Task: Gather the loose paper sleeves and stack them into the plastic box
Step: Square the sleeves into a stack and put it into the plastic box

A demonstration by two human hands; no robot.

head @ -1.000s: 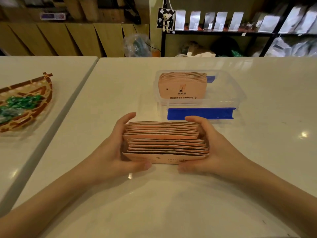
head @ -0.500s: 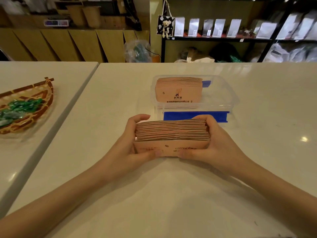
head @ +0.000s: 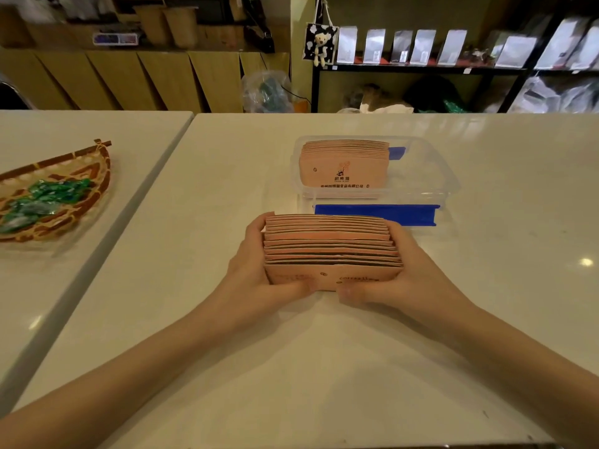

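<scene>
A bundle of several pink paper sleeves (head: 330, 247) stands on edge on the white table, pressed between my two hands. My left hand (head: 256, 270) grips its left end, thumb across the front face. My right hand (head: 411, 273) grips the right end the same way. Just behind the bundle stands the clear plastic box (head: 434, 176) with a blue clip (head: 376, 214) on its near side. Inside its left part a stack of pink sleeves (head: 343, 171) leans upright, printed face toward me. The box's right part holds nothing.
A woven basket (head: 81, 176) with green wrapped sweets lies on the neighbouring table at the left, across a narrow gap (head: 136, 209). Behind the table are a dark shelf (head: 421, 69) with silver pouches and wooden cabinets (head: 146, 79).
The sleeves were splayed unevenly a second ago; both hands have squeezed them into a tighter, squarer bundle and shifted it a little toward the box.
</scene>
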